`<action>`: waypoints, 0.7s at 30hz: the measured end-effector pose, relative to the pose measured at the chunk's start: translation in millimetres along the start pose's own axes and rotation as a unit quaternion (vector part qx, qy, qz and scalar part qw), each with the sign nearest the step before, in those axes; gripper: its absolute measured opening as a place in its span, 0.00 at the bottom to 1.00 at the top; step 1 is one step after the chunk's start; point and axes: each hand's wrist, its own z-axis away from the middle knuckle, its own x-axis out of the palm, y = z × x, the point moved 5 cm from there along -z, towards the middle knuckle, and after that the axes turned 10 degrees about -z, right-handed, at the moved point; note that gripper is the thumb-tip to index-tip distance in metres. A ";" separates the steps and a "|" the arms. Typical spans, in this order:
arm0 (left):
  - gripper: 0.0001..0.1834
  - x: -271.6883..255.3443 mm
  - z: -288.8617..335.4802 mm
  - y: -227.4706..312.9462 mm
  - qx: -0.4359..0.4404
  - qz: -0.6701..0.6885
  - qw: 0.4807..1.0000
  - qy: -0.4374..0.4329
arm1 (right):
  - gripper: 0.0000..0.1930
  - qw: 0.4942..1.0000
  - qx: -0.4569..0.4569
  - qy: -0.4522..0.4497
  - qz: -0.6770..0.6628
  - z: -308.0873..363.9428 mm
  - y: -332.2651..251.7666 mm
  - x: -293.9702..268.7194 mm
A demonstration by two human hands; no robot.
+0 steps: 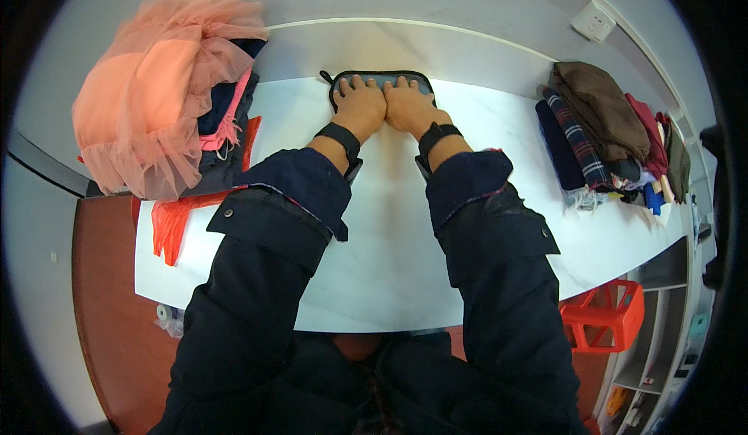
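A grey cleaning cloth [425, 84] with black edging and a small hanging loop at its left corner lies at the far edge of the white table, by the wall. Pressed flat on it is my left hand [361, 108], fingers stretched forward. Beside it, my right hand [410, 108] also lies palm down on the cloth with its fingers extended, and the two thumbs sides meet. Both hands cover most of the cloth's middle and near part. Dark straps circle both wrists, and the dark sleeves are turned back.
At the left of the white table [382, 279], a pile of clothes topped by peach tulle [144, 84] rests over a red plastic bag [175, 221]. Folded garments and scarves [600, 119] are stacked at the right. A red stool [604, 318] stands below the table's right edge, near shelves.
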 end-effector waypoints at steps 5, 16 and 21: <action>0.29 -4.1 11.4 2.0 -0.004 -0.004 1.000 -0.008 | 0.31 0.999 0.022 -0.024 -0.037 7.8 0.6 1.2; 0.30 -18.9 116.0 37.3 -0.012 0.016 0.998 -0.065 | 0.27 0.998 0.017 -0.018 -0.057 122.5 -7.2 10.9; 0.33 -23.1 184.8 61.7 -0.004 0.019 0.998 -0.053 | 0.27 0.998 0.018 -0.026 -0.062 196.2 -10.6 17.1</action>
